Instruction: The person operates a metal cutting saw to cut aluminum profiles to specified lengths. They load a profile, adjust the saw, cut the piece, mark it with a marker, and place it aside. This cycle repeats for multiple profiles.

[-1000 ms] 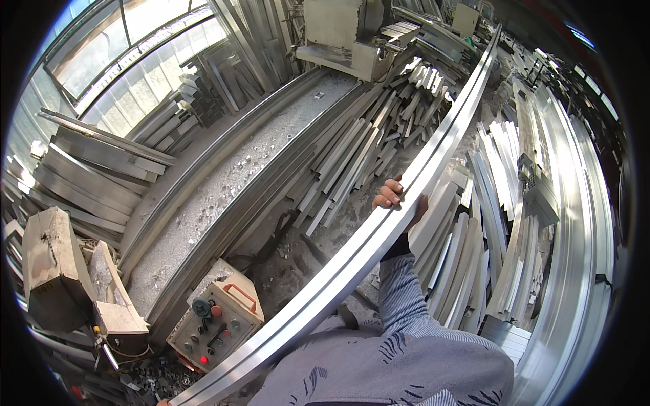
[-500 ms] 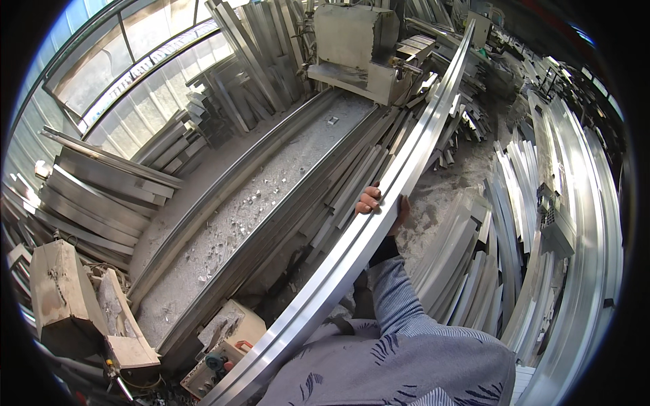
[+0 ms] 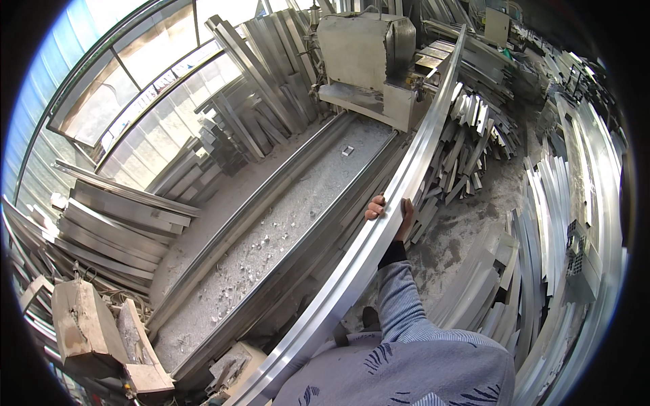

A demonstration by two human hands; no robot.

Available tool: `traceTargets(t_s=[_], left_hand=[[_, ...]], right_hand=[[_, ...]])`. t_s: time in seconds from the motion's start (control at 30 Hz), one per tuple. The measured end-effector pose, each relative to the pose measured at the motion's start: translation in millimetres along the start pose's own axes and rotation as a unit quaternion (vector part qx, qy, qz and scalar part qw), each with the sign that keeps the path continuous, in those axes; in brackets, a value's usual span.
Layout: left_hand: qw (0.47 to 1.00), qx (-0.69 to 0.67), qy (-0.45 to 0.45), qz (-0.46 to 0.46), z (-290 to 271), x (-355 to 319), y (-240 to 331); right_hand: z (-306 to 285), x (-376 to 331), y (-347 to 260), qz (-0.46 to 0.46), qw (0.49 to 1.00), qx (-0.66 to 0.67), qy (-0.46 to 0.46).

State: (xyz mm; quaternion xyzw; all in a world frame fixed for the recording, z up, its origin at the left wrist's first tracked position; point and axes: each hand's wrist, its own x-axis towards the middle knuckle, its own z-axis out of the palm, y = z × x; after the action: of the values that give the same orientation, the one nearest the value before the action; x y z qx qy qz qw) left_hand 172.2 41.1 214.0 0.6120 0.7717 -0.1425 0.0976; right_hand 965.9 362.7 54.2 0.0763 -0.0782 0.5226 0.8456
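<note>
A long silver metal profile [image 3: 361, 249], grooved along its length, runs diagonally from the lower edge up toward the far machine. My right hand [image 3: 405, 220] grips it near mid-length from below. The fingertips curl over its left side, and the thumb side shows on the right. A striped sleeve with a dark cuff covers that arm. The near part of the profile passes close to my grey patterned apron [image 3: 420, 369]. My left hand is not visible.
A dusty machine head [image 3: 365, 51] stands at the far end of a railed bed [image 3: 298, 196] strewn with offcuts. Another machine unit [image 3: 84, 321] sits near left. Metal profiles [image 3: 122, 233] are stacked at left, with more profiles [image 3: 542, 250] at right. Short pieces [image 3: 464, 145] lie heaped beyond my hand.
The view has shifted, so the surroundings sit farther right and lower. Against them, the profile's far end has swung left toward the machine head. My right hand keeps its hold.
</note>
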Motion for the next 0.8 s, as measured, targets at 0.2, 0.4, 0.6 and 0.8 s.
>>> traceTargets(t_s=[0.2,0.4,0.6,0.8], left_hand=[[0.923,-0.013,0.348,0.164,-28.2,23.5,128.9],[0.973,-0.094,0.180,0.114,-58.4,87.7,163.1],[0.974,-0.007,0.126,0.190,-75.2,206.9,132.8],[0.955,-0.048,0.212,0.203,-67.6,334.0,126.8]], right_hand=[[13.8,65.0,-3.2,-0.021,0.993,-0.097,0.069],[24.4,124.9,3.3,0.007,0.943,-0.257,0.209],[20.8,144.0,23.4,0.082,0.885,-0.435,0.144],[-23.6,48.9,40.1,0.220,0.789,-0.541,0.194]])
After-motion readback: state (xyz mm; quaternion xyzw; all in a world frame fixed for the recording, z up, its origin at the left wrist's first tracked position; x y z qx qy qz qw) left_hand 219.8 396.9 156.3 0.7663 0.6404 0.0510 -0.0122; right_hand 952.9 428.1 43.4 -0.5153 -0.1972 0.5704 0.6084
